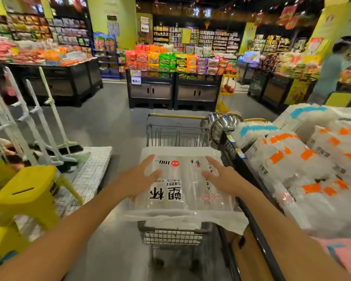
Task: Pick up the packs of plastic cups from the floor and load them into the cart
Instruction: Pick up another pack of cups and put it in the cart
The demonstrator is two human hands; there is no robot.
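A flat clear pack of plastic cups (182,185), printed with black characters and a red round mark, lies across the top of the wire cart (176,136), covering most of the basket and overhanging its near edge and near right corner, where the white plastic border droops past the rim. Under it, at the near end of the basket, more white packaging shows through the wire. The left hand (138,179) rests on the pack near its left edge, fingers spread and flat, closed around nothing. The right hand (223,177) lies open in the same way toward the pack's right side, fingers fanned out on the plastic. Both bare forearms reach in from the near side. The far end of the cart basket stands uncovered, with its yellow-trimmed bar beyond. Just right of the cart runs a display shelf (241,159) heaped with clear cup packs carrying orange and blue labels (292,165), and shiny steel bowls (221,122) sit at its far end. To the left of the cart stands a yellow stool (28,191), beside a white low platform (93,165) with mops (55,122) leaning over it. Across the grey floor (114,118), a snack display (176,63) shows bright packets, and a person in a pale top (330,69) stands at far right.
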